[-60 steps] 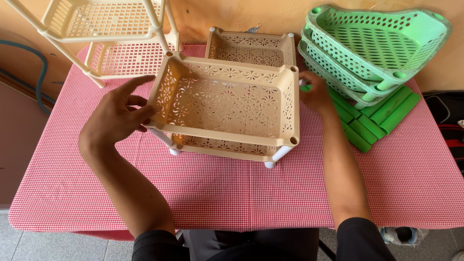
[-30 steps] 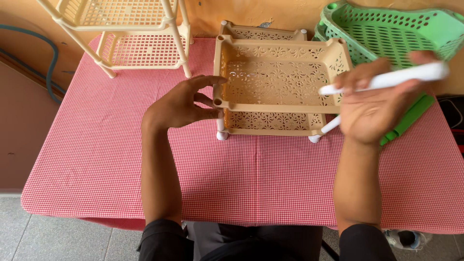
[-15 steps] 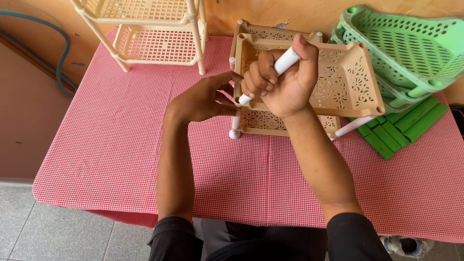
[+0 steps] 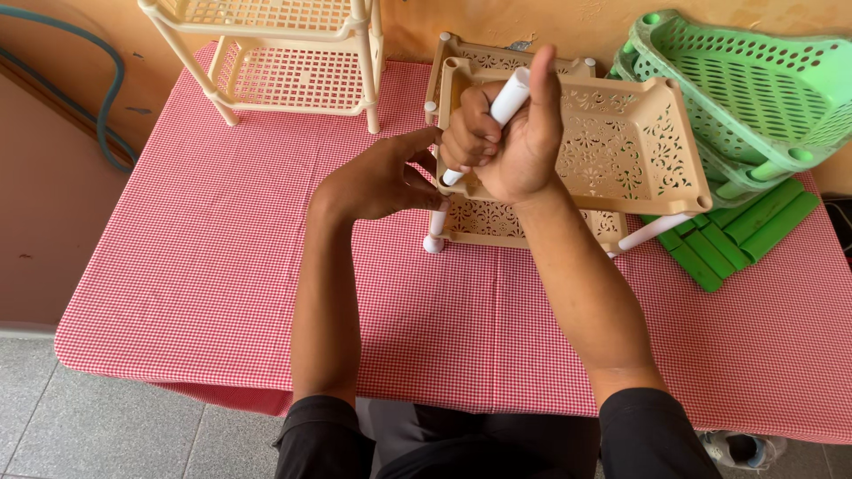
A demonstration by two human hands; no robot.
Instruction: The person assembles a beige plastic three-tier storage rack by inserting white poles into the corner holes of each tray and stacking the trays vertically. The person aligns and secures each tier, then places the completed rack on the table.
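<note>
My right hand (image 4: 510, 142) is closed around a white plastic tube (image 4: 509, 96), held upright over the near left corner of a beige lattice basket tray (image 4: 630, 146). My left hand (image 4: 382, 177) rests against that same corner of the tray, fingers spread and touching its left edge. The tray stands on short white legs (image 4: 434, 232) above a second beige tray (image 4: 497, 222). Another white leg (image 4: 652, 231) sticks out at an angle from under the tray's right front.
A red-and-white checked cloth (image 4: 222, 266) covers the table. An assembled beige shelf rack (image 4: 284, 53) stands at the back left. Stacked green baskets (image 4: 754, 89) and green tubes (image 4: 737, 235) lie at the right. A wall runs along the table's back edge.
My right hand picked up a white tube from the right and brought it to the tray's left front corner. My left hand stayed at that corner. The view shifted left.
</note>
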